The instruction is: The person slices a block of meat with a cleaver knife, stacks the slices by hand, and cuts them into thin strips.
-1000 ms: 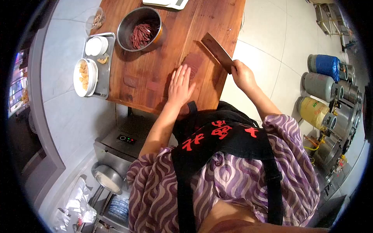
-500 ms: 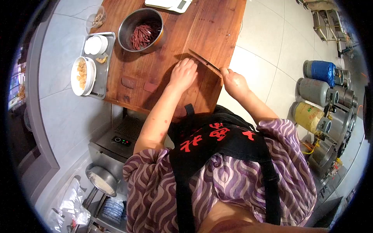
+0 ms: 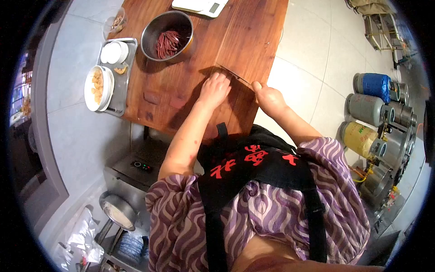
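My right hand (image 3: 268,96) is wrapped round the handle of a cleaver (image 3: 235,76), whose blade is seen nearly edge-on over the wooden table. Beside the blade, my left hand (image 3: 215,90) rests with bent fingers on the board-like surface; whatever lies under its fingertips is hidden. Two flat dark red pieces lie to the left, one (image 3: 152,98) farther off and one (image 3: 177,101) nearer my left forearm. Past my hands stands a metal pot (image 3: 149,48) with dark red strips (image 3: 169,44) in it.
A white scale (image 3: 199,5) is at the table's far edge. On the left are a metal tray (image 3: 127,75) with white dishes, a bowl of yellowish pieces (image 3: 97,88) and a clear container (image 3: 116,22). Gas cylinders (image 3: 366,107) stand on the floor at right.
From flat and spread, my left hand has curled its fingers. The cleaver has come down and inward beside it, its blade turned from broadside to edge-on.
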Demonstrator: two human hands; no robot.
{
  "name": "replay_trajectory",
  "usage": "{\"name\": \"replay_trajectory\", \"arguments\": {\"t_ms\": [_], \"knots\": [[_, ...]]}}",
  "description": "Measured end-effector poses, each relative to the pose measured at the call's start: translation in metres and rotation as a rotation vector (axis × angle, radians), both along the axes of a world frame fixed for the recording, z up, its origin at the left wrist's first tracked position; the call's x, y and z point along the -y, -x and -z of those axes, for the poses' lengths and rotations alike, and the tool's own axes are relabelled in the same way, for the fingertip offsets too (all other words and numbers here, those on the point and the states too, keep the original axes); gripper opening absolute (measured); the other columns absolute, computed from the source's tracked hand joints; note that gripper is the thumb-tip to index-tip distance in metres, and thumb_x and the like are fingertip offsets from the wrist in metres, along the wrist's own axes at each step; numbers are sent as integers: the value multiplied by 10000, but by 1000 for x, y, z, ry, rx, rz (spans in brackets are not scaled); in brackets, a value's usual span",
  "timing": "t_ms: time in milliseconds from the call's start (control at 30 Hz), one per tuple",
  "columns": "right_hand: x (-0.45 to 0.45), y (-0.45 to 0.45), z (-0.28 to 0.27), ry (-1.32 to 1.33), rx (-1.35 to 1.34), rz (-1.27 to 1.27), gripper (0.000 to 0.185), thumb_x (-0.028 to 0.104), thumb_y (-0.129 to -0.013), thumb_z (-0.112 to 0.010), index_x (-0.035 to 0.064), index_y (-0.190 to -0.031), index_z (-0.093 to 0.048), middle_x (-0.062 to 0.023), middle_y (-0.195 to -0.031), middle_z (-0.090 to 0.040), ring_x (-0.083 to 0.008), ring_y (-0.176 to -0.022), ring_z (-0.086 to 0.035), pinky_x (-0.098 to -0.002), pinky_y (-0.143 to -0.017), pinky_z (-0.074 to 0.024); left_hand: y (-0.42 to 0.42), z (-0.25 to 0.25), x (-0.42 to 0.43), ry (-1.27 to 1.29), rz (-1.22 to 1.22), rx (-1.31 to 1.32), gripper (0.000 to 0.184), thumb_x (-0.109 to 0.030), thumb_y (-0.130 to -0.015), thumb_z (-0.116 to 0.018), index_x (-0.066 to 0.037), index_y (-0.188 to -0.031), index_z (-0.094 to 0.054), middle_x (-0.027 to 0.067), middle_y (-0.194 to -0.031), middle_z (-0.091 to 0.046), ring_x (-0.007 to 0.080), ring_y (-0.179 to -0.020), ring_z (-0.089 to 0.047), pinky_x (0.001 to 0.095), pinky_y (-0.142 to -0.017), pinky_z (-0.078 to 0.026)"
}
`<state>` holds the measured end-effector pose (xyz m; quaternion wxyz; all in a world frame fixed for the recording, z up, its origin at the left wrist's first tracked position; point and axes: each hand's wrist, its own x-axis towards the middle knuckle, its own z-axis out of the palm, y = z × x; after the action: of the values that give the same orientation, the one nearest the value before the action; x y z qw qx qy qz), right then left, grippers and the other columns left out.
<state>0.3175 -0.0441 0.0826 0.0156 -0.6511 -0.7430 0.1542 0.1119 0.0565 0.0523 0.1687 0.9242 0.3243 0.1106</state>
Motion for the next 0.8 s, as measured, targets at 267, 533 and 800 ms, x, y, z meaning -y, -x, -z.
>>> {"name": "replay_trajectory", "arguments": {"t_ms": [267, 533, 800], "knots": [[-4, -4, 13, 31, 9, 35, 182, 65, -824, -552, 52, -976, -451, -186, -760, -628, -348, -671, -673, -425, -524, -536, 4, 5, -2, -81, 8, 140, 204, -154, -786, -707, -18, -887, -592, 126, -937, -552, 314, -964, -554, 409, -824, -507], [-3, 7, 11, 92, 35, 39, 182, 61, -827, -547, 54, -974, -440, -186, -758, -629, -351, -687, -677, -430, -539, -540, 7, 10, 2, -134, 7, 145, 193, -162, -802, -692, -20, -888, -593, 133, -951, -546, 320, -968, -550, 421, -834, -504], [-10, 13, -7, 190, 17, 49, 207, 27, -825, -529, 28, -1006, -430, -230, -841, -624, -397, -743, -657, -463, -599, -529, 8, 6, 7, -12, -7, 38, 196, -160, -816, -681, -16, -906, -584, 135, -975, -554, 319, -1007, -555, 438, -843, -503]]}}
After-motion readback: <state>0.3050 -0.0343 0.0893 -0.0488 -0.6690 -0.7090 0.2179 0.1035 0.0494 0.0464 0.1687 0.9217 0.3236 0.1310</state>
